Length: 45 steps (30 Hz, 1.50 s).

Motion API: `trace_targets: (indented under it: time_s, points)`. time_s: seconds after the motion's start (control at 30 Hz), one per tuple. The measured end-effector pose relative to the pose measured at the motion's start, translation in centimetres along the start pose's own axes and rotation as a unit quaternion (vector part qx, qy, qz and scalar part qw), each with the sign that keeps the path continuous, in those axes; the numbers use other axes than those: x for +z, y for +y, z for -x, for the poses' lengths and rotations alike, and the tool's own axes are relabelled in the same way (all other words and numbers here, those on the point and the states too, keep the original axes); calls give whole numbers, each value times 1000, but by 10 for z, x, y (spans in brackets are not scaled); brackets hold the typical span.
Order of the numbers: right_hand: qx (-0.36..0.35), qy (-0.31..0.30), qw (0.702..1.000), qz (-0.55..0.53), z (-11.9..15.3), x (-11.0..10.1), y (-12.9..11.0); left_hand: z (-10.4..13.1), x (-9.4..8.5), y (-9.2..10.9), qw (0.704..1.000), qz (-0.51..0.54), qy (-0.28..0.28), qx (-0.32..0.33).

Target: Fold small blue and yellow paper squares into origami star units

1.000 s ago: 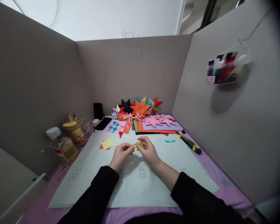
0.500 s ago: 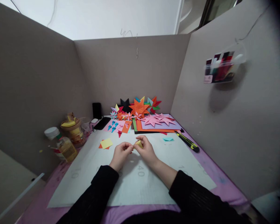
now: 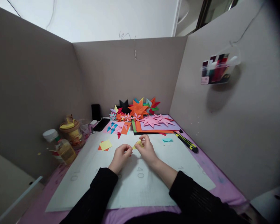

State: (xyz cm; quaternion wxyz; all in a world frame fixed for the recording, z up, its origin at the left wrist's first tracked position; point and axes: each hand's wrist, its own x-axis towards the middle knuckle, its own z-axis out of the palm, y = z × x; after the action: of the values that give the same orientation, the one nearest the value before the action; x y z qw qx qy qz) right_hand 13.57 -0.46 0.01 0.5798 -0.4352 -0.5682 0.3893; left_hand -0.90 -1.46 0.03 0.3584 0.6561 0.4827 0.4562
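Note:
A small folded piece of yellow paper (image 3: 138, 144) is pinched between the thumb and fingers of my right hand (image 3: 148, 151), just above the white sheet. Part of the paper is hidden by those fingers. My left hand (image 3: 121, 156) is close beside it on the left, its fingers curled together and a narrow gap from the paper's tip. Nothing shows between the left fingers. To the left lies a yellow paper square (image 3: 105, 145) on top of an orange one (image 3: 100, 148). A folded turquoise paper (image 3: 167, 140) lies to the right.
Folded paper stars (image 3: 138, 109) stand along the back, with pink stars (image 3: 150, 121) on stacked coloured sheets. Several small blue folded pieces (image 3: 112, 130) lie on pink paper. A yellow-black cutter (image 3: 188, 143) rests at right; a bottle (image 3: 66, 151) and tub (image 3: 72, 133) stand left.
My left fingers have drawn slightly away from the yellow paper, which now stays in my right hand alone. The whole view has shifted a little.

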Motion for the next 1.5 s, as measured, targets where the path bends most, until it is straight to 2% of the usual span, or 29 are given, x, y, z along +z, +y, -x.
trace_targets:
  time_s: [0.23,0.33,0.47,0.57,0.67,0.8,0.9,1.03,1.13,1.33,1.4,1.5]
  points:
    - [12,25,1000,1,-8,-10,-2,-1,-10,-2,1000,4,15,-11]
    - [12,1,1000,20,-5,-10,-3,-2,-8,0,1000,7,16,-6]
    - [-1,-39,998,45,1,-3,-1,-1,-2,1,999,-30,-9,14]
    - [24,-58,998,-11,0,-1,1,-1,-2,1,1000,-22,-8,2]
    - [73,-71,990,-100,-1,1,5,-2,-4,0,999,26,26,-13]
    - [121,-111,975,-148,3,9,11,-2,-1,-1,994,79,60,-35]
    - [168,-68,967,-180,4,14,15,-1,5,-3,995,70,55,-38]
    - [224,-24,951,-212,0,12,21,0,12,-6,999,4,36,1]
    - [207,-31,952,-225,-2,9,21,1,14,-8,999,-33,24,30]
    - [168,-11,960,-223,-9,2,14,3,14,-12,998,-51,-33,22]
    - [152,-24,967,-201,-11,-1,13,3,12,-13,999,-40,-24,14]
    - [114,-58,980,-152,-12,-4,14,0,7,-13,1000,1,18,-4]
